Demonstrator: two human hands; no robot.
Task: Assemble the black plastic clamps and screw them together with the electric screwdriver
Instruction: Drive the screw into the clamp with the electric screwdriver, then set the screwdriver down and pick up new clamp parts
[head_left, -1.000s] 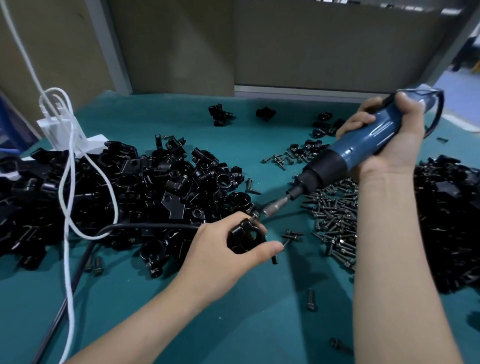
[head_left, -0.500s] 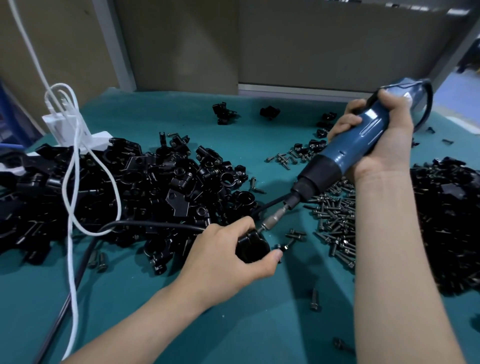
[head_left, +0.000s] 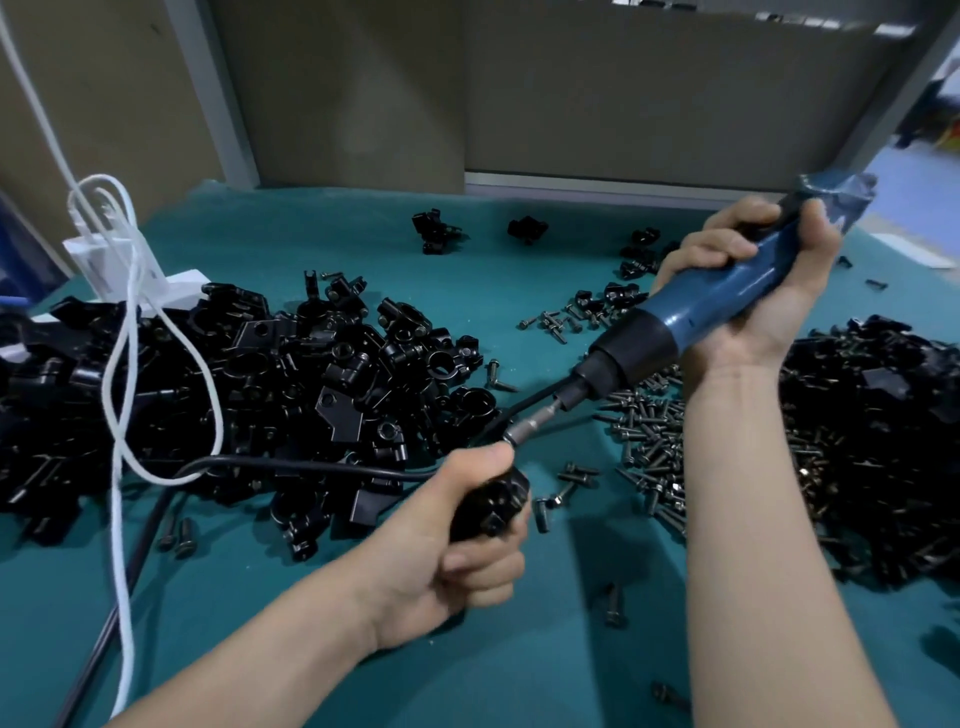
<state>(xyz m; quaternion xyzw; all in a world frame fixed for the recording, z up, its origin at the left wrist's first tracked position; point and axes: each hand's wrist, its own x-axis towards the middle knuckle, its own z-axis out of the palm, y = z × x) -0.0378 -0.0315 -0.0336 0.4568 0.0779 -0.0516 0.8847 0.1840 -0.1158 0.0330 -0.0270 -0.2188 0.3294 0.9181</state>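
A head-worn wide-angle camera looks forward and down, close over the teal table (head_left: 249, 587).

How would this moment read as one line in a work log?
step: screwing clamp together | left hand: grips black clamp | right hand: holds electric screwdriver | bit: tip at clamp top

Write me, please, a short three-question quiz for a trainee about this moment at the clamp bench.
1. Which does the right hand grip? A) the blue electric screwdriver B) a white cable C) a single screw
2. What small metal parts lie heaped between the left hand and the right forearm?
3. True or false: the left hand lies flat and empty.
Key: 1 A. 2 Loose screws. 3 False: it grips a black clamp.
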